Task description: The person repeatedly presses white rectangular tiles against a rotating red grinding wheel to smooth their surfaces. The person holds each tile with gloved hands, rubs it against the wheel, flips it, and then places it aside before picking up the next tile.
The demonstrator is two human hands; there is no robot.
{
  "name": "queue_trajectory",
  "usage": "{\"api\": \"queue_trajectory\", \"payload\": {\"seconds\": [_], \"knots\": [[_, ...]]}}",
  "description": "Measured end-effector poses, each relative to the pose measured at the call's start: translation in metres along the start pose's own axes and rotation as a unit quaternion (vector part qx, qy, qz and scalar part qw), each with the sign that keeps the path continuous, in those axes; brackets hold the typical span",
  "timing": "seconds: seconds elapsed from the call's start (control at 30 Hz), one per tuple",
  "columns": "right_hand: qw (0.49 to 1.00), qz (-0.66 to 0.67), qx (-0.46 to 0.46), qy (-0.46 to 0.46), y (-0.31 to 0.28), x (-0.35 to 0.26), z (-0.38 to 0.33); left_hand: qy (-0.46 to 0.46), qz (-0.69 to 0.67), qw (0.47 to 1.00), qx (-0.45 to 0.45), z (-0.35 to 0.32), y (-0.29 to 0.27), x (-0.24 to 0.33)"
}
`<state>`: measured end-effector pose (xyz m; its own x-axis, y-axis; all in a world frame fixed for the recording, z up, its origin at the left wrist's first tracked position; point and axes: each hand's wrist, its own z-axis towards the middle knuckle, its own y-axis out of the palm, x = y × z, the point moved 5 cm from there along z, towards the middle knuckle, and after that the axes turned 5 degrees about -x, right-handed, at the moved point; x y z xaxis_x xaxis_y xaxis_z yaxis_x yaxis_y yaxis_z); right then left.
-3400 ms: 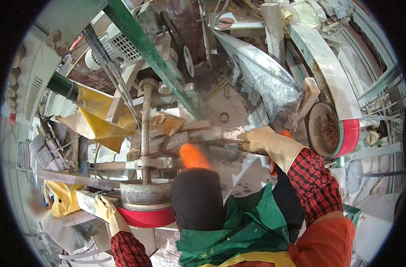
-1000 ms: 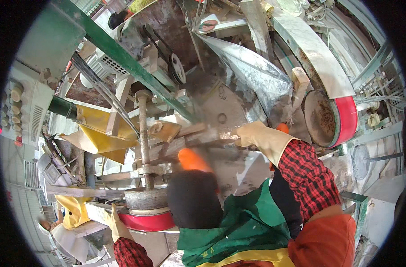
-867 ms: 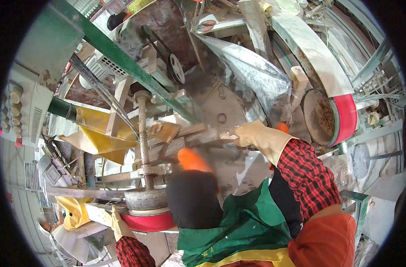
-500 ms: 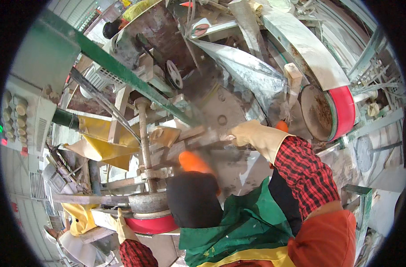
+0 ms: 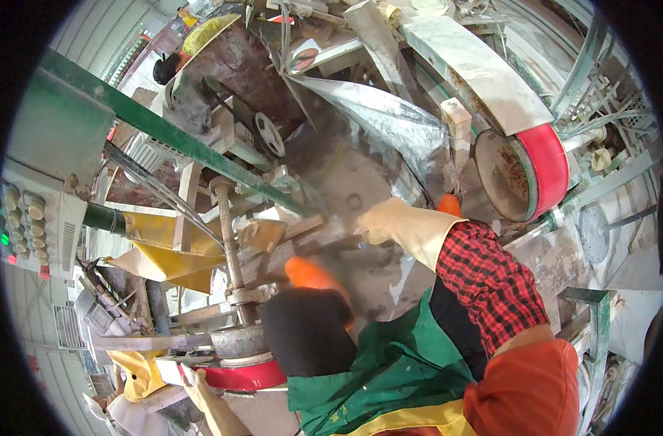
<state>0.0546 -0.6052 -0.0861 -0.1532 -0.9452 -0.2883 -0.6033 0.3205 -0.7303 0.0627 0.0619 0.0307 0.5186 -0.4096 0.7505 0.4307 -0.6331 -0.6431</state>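
Both my hands wear cream work gloves. At the lower left, my left hand (image 5: 202, 394) grips the near end of a flat white piece (image 5: 173, 370), its fingertips over the edge. That piece sits right beside a wheel with a red belt (image 5: 244, 375). My right hand (image 5: 393, 221) reaches out over the dusty ground in the middle, its fingers curled downward. Whatever may be inside the right hand's fingers is hidden. A green apron (image 5: 389, 356) covers my lap, and an orange boot (image 5: 317, 276) shows in front of my dark knee.
A large red-belted wheel (image 5: 542, 167) stands at the right. A green beam (image 5: 172, 145) slants across the left, near a control panel (image 5: 26, 225) with knobs. Yellow sheeting (image 5: 168, 251) hangs by a vertical shaft (image 5: 230, 240). A grey plastic sheet (image 5: 389, 120) drapes at the back.
The whole view has shifted slightly. My left hand has moved lower and turned at the end of the white piece, which lies closer to the red belt. My right hand keeps a similar curled pose.
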Motion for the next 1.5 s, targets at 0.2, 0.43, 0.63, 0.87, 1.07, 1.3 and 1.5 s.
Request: {"api": "queue_trajectory", "payload": {"seconds": [0.2,0.43,0.63,0.87,1.07,1.3,1.5], "knots": [[0.997,0.052,0.027,-0.045,-0.031,-0.029,-0.025,-0.022,-0.22,0.962,-0.158,-0.026,-0.02,0.05],[0.785,0.521,0.156,-0.298,-0.011,-0.049,0.029,0.202,-0.083,0.901,-0.375,-0.152,0.156,0.223],[0.643,0.689,0.247,-0.224,-0.055,-0.052,-0.034,0.553,0.064,0.625,-0.547,-0.282,0.334,0.295],[0.549,0.642,0.535,0.009,-0.08,0.043,-0.065,0.576,0.114,0.534,-0.608,-0.356,0.37,0.322],[0.453,0.614,0.646,0.016,-0.078,0.152,-0.105,0.573,0.234,0.653,-0.437,-0.18,0.301,0.283],[0.365,0.603,0.679,0.204,0.003,0.299,-0.21,0.358,0.265,0.85,-0.282,-0.006,0.145,0.126],[0.331,0.615,0.698,0.157,0.046,0.362,-0.236,0.385,0.429,0.815,-0.059,0.08,0.063,0.001]]}}
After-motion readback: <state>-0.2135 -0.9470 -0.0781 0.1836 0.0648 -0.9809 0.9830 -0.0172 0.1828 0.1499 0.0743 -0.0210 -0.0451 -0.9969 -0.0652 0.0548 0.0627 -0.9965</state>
